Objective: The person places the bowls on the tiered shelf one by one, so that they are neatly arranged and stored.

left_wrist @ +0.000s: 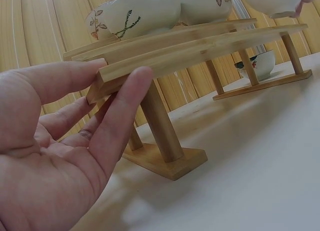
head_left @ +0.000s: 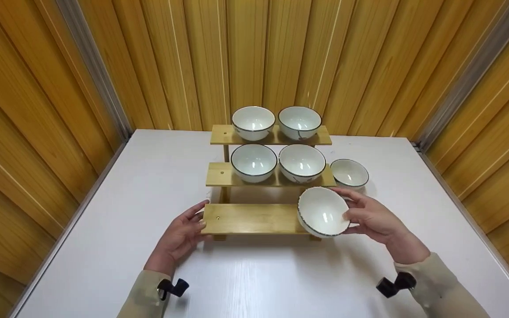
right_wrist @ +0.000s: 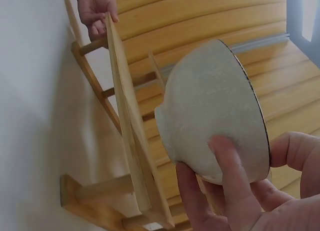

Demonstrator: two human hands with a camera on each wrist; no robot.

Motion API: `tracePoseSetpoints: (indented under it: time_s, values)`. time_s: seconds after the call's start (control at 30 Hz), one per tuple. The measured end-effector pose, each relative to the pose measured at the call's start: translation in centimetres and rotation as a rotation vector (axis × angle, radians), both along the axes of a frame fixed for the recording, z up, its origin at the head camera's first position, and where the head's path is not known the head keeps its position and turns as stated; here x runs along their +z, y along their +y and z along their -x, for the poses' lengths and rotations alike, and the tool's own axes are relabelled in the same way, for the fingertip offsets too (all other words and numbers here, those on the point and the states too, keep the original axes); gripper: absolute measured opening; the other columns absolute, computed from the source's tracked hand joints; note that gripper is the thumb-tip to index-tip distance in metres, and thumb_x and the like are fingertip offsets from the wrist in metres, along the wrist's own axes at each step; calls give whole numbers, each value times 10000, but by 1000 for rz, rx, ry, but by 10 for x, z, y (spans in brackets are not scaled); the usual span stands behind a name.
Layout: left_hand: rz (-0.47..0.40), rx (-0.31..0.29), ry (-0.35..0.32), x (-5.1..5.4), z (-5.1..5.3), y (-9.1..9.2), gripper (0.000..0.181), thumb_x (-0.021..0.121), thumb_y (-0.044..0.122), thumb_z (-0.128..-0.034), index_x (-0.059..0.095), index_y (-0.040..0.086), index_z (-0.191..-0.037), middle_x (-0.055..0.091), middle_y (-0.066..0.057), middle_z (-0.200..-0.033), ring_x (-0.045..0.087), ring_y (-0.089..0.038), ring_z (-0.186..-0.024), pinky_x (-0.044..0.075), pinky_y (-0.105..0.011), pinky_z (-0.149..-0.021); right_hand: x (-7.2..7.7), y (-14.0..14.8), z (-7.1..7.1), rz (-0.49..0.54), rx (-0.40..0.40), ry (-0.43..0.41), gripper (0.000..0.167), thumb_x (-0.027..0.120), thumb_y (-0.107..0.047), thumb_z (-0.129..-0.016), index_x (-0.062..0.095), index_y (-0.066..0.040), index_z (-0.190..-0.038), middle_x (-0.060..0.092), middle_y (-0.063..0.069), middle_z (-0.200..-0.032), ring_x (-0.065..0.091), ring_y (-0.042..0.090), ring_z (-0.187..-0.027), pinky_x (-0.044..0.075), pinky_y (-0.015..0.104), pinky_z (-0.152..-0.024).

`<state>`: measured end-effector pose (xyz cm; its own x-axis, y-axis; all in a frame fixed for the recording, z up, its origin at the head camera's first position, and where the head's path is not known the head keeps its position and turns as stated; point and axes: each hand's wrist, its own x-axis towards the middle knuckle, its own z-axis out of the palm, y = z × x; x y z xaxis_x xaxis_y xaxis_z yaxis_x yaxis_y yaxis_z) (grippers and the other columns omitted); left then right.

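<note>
A three-step wooden rack [head_left: 254, 218] stands on the white table. My left hand [head_left: 181, 234] grips the left end of its lowest shelf, thumb and fingers on either side of the board in the left wrist view. My right hand [head_left: 374, 218] holds a white bowl [head_left: 323, 212] with a dark rim, tilted, at the right end of that shelf. In the right wrist view this bowl [right_wrist: 215, 111] appears raised off the board, fingers beneath and at its rim. Two bowls sit on the middle shelf, a left one [head_left: 253, 163] and a right one [head_left: 302, 163].
On the top shelf are two more bowls, one left [head_left: 253, 123] and one right [head_left: 300, 123]. Another bowl [head_left: 350, 173] stands on the table [head_left: 117, 212] right of the rack, close behind my right hand. Wood-patterned walls [head_left: 263, 57] enclose the back and sides.
</note>
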<state>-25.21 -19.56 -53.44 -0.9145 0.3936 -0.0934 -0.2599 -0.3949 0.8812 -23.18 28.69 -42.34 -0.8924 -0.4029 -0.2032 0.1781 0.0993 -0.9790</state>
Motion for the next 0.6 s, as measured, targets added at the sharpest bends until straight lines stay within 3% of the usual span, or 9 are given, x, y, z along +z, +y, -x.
tracePoseSetpoints:
  time_s: [0.3,0.6]
  values:
    - [0,-20,14,-1,0,0,761,593,-27,-987,223,90,-1641,552,-43,-1408,680,-191,-1111,602,-355,-868,-4,-58,9,33,53,-46,759,565,78,-845,409,-122,-1560,475,165,-1506,627,265,-1122,620,415,-838]
    - [-4,-25,25,-2,1,-2,737,575,-30,-997,234,95,-1638,556,-45,-1407,683,-193,-1104,608,-347,-860,-5,-112,25,46,33,-49,762,537,106,-828,399,-58,-1559,419,260,-1552,566,324,-1216,595,536,-894]
